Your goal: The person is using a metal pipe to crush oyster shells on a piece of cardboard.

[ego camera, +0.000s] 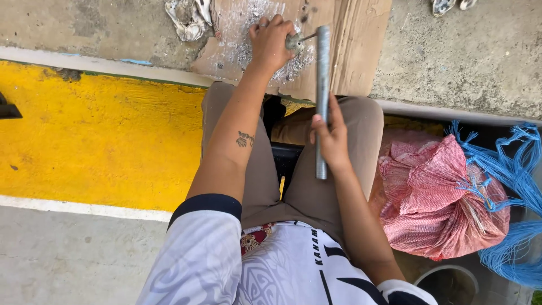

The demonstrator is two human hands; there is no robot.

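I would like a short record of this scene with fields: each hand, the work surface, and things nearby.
left hand: grips a small grey piece on the cardboard
right hand: holds a grey metal pipe, end near that piece
surface: cardboard sheet with grey specks, on concrete
nearby: pink mesh sack, blue strings, yellow painted floor

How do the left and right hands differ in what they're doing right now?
The left hand reaches far forward, gripping a small grey lump over the cardboard; the right hand sits close in, above the lap. The right hand holds a long metal pipe upright. Both are bare and closed on something.
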